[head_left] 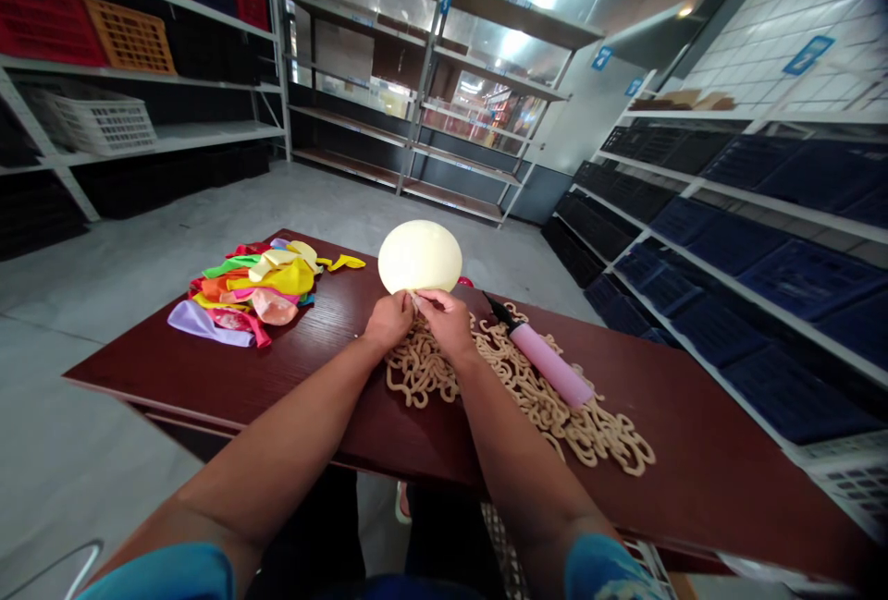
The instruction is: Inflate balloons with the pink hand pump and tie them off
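A blown-up pale yellow balloon (420,255) rests upright at the far side of the dark red table (312,387), its neck toward me. My left hand (390,320) is closed on the neck, thumb and fingers pinched together. Beside it, my right hand (446,318) pinches the same neck from the right. The fingers hide most of the neck, so I cannot tell whether it is knotted. Below and right of my hands spreads a tangle of tan cord-like loops (423,369). Across it lies a pink hand pump (551,364) with a black nozzle.
A pile of limp coloured balloons (277,278) lies on the table's left. Behind the balloon, a small red thing (465,282) partly shows. Metal shelves (416,147) stand at the back, crates (104,119) on the left racks, dark blue bins (797,295) on the right.
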